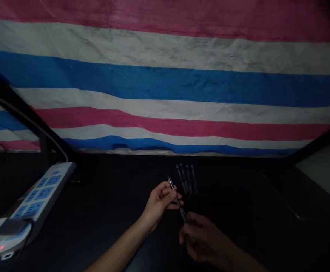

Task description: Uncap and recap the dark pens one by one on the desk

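A slim pen (178,200) with a clear, shiny upper end slants between my two hands over the dark table. My left hand (162,200) pinches its upper part between thumb and fingers. Lower down and to the right, my right hand (199,235), dim in shadow, grips the pen's dark lower end. Just beyond my hands several similar pens (187,179) lie side by side on the table, their ends pointing away from me.
A white power strip (44,196) with blue sockets, a plugged-in adapter and a red light lies at the left. A striped sheet (165,83) hangs behind the black table (102,211). A flat dark object (303,192) rests at the right.
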Demonstrator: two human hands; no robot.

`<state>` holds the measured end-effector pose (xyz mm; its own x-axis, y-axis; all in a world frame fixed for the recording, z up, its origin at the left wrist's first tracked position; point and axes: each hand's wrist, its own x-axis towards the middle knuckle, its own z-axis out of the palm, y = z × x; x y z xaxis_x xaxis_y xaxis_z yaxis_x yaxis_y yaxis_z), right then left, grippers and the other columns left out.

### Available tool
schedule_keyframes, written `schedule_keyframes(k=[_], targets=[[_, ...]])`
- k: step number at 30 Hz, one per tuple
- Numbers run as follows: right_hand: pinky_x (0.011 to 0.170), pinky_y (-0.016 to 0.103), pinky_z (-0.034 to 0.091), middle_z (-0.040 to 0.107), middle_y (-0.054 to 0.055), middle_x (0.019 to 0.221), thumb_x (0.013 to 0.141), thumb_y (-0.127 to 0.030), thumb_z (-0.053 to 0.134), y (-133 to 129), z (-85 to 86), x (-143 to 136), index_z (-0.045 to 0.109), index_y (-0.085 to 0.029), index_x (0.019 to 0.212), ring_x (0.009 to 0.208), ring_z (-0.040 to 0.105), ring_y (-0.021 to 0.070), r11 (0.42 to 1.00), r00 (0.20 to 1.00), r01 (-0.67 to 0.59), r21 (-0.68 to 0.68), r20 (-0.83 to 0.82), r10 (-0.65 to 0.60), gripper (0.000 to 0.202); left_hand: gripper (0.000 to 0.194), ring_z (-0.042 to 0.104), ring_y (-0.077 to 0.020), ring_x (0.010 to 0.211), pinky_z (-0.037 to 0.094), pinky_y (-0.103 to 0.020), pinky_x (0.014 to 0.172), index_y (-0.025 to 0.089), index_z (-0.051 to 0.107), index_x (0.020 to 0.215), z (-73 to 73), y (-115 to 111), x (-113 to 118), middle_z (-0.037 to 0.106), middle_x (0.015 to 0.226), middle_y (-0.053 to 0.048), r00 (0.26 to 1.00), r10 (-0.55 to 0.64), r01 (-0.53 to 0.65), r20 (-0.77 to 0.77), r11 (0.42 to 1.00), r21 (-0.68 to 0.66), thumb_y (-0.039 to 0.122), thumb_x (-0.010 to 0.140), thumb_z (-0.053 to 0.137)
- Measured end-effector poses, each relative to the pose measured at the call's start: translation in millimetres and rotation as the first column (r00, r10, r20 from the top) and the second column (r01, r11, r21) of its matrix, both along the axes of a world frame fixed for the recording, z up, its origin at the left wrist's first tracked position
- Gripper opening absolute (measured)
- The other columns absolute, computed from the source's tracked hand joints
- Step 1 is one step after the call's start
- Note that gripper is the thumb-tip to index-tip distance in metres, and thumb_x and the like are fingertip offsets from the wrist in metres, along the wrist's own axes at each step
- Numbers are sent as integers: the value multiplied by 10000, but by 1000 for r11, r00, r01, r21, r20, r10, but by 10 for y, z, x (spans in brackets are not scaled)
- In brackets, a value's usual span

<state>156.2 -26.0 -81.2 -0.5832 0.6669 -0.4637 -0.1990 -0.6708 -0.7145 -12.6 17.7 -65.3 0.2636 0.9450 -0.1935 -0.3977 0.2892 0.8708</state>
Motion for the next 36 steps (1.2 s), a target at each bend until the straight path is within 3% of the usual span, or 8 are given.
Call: schedule_keyframes(k=[5,8,11,15,20,23,29,36], targets=[[342,166,310,651,64,714,799,-568,569,-1,-28,12,539,-126,927,451,587,114,999,999,-18,-36,-42,16,461,266,675,-152,653,521,-230,581,140,562,850,4,6,-3,675,729,-28,1000,-15,15,-11,1000,15,331,762,725],[337,152,334,656,71,872,786,-511,622,-8,19,14,533,-154,1006,525,615,114,1000,1000,17,-7,6,-17,429,266,673,-145,646,520,-221,576,139,561,832,11,4,1,672,721,-22,1000,5,-5,-27,1000,27,326,756,733],[320,126,299,625,13,778,703,-394,740,-12,30,19,514,-163,834,491,574,84,999,999,0,49,38,-2,349,281,673,-143,637,517,-218,570,139,560,839,24,-8,13,671,718,-21,999,-19,20,-29,999,29,335,748,740],[326,150,328,612,27,689,769,-496,646,-10,-33,20,534,-139,871,480,574,107,1000,1000,-20,-1,-13,20,389,298,674,-145,626,515,-221,565,139,564,853,33,-17,17,668,712,-17,998,-30,33,-52,998,49,347,741,745],[342,150,360,642,64,839,793,-506,628,-13,-30,12,533,-145,955,574,619,126,1000,1000,24,9,8,-24,407,302,676,-148,625,523,-232,578,139,560,816,27,-36,34,667,706,-15,998,-20,24,-64,998,58,343,720,762],[329,131,327,612,1,736,726,-422,729,-12,3,8,518,-160,880,488,564,81,999,999,19,28,49,-20,370,291,682,-158,631,529,-246,587,140,562,820,15,-48,57,676,707,-23,998,-55,57,-39,997,53,336,729,756],[316,164,303,595,-3,552,700,-628,648,13,-16,-3,517,-152,828,347,489,81,997,1000,11,-73,-14,-12,510,263,690,-174,659,524,-258,615,136,583,875,-34,-18,50,693,738,-47,997,-78,77,28,996,37,310,753,737],[304,156,250,554,-22,492,707,-600,664,12,-77,22,525,-151,805,305,437,69,996,999,-32,-84,-27,30,480,236,674,-157,644,507,-242,614,135,598,866,-54,-27,52,677,705,-36,984,-113,108,138,993,48,270,743,747]])
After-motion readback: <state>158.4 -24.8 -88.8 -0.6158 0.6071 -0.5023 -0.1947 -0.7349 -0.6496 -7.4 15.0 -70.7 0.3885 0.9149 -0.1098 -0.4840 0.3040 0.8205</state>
